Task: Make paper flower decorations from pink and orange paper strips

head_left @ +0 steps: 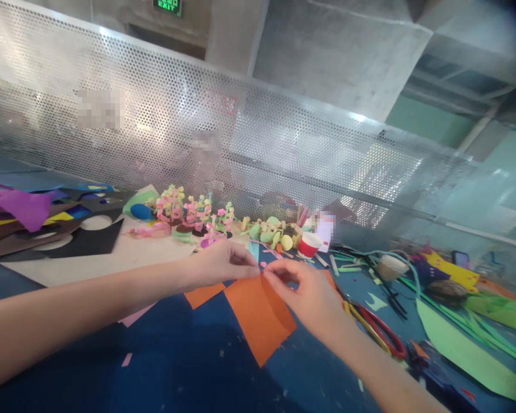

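An orange sheet of paper (258, 315) hangs tilted over the blue table (176, 361), held at its top edge by both hands. My left hand (223, 263) pinches the upper left part of that edge with fingers closed. My right hand (307, 295) pinches the same edge just to the right, fingers curled. The two pinches almost touch. A second orange piece (203, 294) lies flat under my left wrist.
Red and yellow scissors (376, 328) lie just right of my right hand. Small paper figures (189, 213), green lumps (269, 232) and a red-and-white cup (309, 245) stand behind. Coloured sheets (30, 212) pile at the left, green strips (468, 338) at the right. A perforated metal screen (241, 132) closes the back.
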### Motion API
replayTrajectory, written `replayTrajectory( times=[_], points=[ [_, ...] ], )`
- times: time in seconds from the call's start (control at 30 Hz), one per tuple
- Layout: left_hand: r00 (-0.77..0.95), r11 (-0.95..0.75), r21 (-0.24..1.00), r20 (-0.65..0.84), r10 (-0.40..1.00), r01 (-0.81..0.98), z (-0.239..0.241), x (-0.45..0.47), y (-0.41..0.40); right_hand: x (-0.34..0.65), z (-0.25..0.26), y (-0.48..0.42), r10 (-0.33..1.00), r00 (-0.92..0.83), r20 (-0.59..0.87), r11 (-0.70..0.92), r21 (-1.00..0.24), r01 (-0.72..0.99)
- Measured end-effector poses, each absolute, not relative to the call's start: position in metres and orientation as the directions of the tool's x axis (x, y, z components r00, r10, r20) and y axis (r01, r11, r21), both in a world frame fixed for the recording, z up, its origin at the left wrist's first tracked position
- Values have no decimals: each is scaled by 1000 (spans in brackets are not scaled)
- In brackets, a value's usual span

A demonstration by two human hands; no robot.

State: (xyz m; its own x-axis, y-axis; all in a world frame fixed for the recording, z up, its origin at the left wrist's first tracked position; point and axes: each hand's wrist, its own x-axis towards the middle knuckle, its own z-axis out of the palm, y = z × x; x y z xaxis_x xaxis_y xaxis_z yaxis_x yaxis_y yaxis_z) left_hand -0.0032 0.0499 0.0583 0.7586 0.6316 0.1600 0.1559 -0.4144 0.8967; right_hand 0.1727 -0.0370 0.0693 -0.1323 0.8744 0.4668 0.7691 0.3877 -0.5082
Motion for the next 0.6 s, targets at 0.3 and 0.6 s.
replayTrajectory(
  times=[0.3,0.6],
  points=[
    [786,-436,878,126,606,196,55,-5,55,175,70,-36,945,-134,298,303,-646,701],
    [778,-393,898,100,621,198,54,-4,55,170,69,-39,884,-140,446,379,-508,774]
  ],
)
